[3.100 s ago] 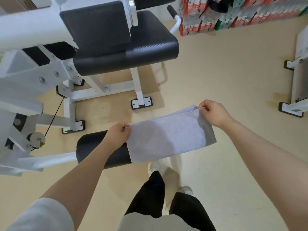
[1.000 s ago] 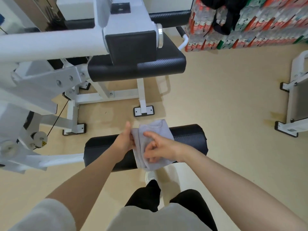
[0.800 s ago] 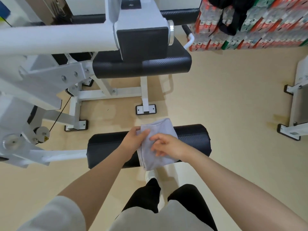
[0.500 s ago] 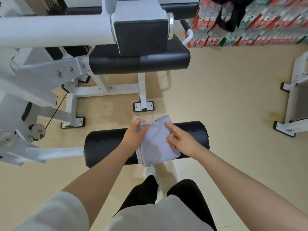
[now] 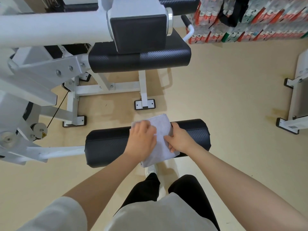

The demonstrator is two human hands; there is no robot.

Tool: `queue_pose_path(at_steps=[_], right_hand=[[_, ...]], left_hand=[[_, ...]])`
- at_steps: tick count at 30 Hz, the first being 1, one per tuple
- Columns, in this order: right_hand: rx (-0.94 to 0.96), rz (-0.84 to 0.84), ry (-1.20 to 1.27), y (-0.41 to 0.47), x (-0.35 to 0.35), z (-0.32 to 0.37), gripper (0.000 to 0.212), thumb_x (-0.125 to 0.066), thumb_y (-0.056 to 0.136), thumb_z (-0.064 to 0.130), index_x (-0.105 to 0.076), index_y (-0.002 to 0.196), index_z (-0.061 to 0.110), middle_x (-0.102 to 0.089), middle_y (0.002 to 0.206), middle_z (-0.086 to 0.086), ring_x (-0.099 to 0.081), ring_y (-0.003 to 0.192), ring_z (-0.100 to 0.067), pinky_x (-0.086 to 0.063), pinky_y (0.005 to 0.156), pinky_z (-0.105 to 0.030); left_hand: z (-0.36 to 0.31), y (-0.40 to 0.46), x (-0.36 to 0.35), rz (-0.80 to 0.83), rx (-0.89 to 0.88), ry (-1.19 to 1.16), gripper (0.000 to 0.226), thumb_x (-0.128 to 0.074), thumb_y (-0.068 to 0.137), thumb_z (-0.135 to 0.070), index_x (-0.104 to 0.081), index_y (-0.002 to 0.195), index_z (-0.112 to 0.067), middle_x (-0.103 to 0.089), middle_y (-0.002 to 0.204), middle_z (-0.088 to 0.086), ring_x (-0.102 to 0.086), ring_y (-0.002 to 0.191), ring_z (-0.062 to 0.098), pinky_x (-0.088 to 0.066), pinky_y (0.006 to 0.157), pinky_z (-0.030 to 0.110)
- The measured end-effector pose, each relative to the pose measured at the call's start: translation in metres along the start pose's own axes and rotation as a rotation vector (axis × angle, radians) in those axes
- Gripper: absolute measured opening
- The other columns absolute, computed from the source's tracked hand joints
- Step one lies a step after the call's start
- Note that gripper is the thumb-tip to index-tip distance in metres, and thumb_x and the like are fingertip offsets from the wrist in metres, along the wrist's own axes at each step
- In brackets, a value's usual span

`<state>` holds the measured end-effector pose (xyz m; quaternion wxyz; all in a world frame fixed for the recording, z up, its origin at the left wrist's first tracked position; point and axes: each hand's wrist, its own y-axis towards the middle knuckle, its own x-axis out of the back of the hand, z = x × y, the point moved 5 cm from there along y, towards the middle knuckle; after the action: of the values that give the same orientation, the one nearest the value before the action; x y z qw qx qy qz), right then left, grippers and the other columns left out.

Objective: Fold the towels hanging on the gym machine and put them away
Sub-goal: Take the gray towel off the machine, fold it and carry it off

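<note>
A small grey towel (image 5: 162, 144), folded into a narrow rectangle, lies draped across the black roller pad (image 5: 110, 145) of the gym machine. My left hand (image 5: 141, 140) lies palm down on the towel's left half, covering it. My right hand (image 5: 180, 140) holds the towel's right edge, thumb on top and fingers round the side. The towel's far end sticks out past the pad, and its near end hangs over the front.
The white machine frame (image 5: 50, 29) and its black seat pad (image 5: 140, 61) stand just beyond the roller. Stacked packs of bottles (image 5: 250, 22) line the back wall. Another white machine (image 5: 298, 100) is at the right edge. My legs and shoe (image 5: 150, 170) are below the pad.
The stretched towel was folded small and set on the roller pad. In the last half second my left hand slid from the left corner onto the top; my right hand took the right edge.
</note>
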<state>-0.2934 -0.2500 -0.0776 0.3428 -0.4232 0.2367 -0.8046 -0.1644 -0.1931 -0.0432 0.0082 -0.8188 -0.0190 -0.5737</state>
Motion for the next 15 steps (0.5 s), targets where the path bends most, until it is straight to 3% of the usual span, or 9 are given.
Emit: queue_pose_path(at_steps=[2, 4, 7, 9, 12, 15], right_hand=[[-0.082, -0.057, -0.132, 0.0, 0.005, -0.004, 0.034, -0.05, 0.089, 0.03, -0.042, 0.113, 0.007, -0.061, 0.1, -0.01, -0.061, 0.089, -0.028, -0.048, 0.072, -0.037], [-0.121, -0.093, -0.166, -0.001, 0.008, -0.009, 0.035, -0.053, 0.088, 0.036, -0.047, 0.109, 0.009, -0.053, 0.104, -0.009, -0.056, 0.094, -0.027, -0.041, 0.069, -0.032], [-0.088, -0.097, -0.084, 0.0, 0.009, -0.013, 0.03, -0.058, 0.085, 0.037, -0.05, 0.096, 0.01, -0.055, 0.098, -0.007, -0.052, 0.082, -0.021, -0.035, 0.058, -0.026], [-0.082, -0.043, 0.082, 0.0, 0.006, -0.018, 0.026, -0.063, 0.083, 0.03, -0.049, 0.092, 0.01, -0.057, 0.091, -0.004, -0.053, 0.081, -0.019, -0.038, 0.058, -0.023], [-0.099, 0.037, 0.367, -0.006, -0.001, -0.011, 0.038, -0.066, 0.078, 0.018, -0.049, 0.11, 0.01, -0.059, 0.103, -0.004, -0.059, 0.094, -0.019, -0.05, 0.077, -0.031], [0.017, 0.068, 0.377, -0.014, -0.008, 0.017, 0.047, -0.062, 0.079, 0.013, -0.045, 0.123, 0.014, -0.058, 0.108, -0.002, -0.057, 0.099, -0.018, -0.05, 0.081, -0.032]], left_hand=[[-0.006, -0.003, -0.016, 0.279, 0.035, -0.024, 0.027, -0.048, 0.092, -0.031, -0.052, 0.099, -0.006, -0.048, 0.102, 0.008, -0.054, 0.09, 0.026, -0.034, 0.064, 0.028], [0.001, -0.008, -0.032, 0.466, 0.152, -0.001, 0.042, -0.049, 0.091, -0.043, -0.042, 0.114, -0.009, -0.044, 0.114, 0.005, -0.049, 0.102, 0.022, -0.034, 0.068, 0.028], [0.003, -0.009, -0.038, 0.457, 0.197, -0.091, 0.061, -0.061, 0.082, -0.043, -0.035, 0.126, -0.011, -0.04, 0.124, 0.007, -0.043, 0.114, 0.024, -0.04, 0.086, 0.03], [0.005, -0.009, -0.039, 0.472, 0.215, -0.149, 0.065, -0.067, 0.079, -0.039, -0.034, 0.128, -0.011, -0.038, 0.125, 0.007, -0.041, 0.115, 0.024, -0.038, 0.09, 0.029], [0.012, -0.01, -0.039, 0.462, 0.266, -0.284, 0.046, -0.063, 0.081, -0.02, -0.042, 0.121, -0.01, -0.04, 0.121, 0.005, -0.042, 0.104, 0.018, -0.036, 0.082, 0.021], [0.025, -0.012, -0.034, 0.417, 0.441, -0.582, 0.025, -0.044, 0.088, -0.004, -0.051, 0.111, -0.011, -0.048, 0.107, 0.0, -0.045, 0.095, 0.013, -0.035, 0.075, 0.011]])
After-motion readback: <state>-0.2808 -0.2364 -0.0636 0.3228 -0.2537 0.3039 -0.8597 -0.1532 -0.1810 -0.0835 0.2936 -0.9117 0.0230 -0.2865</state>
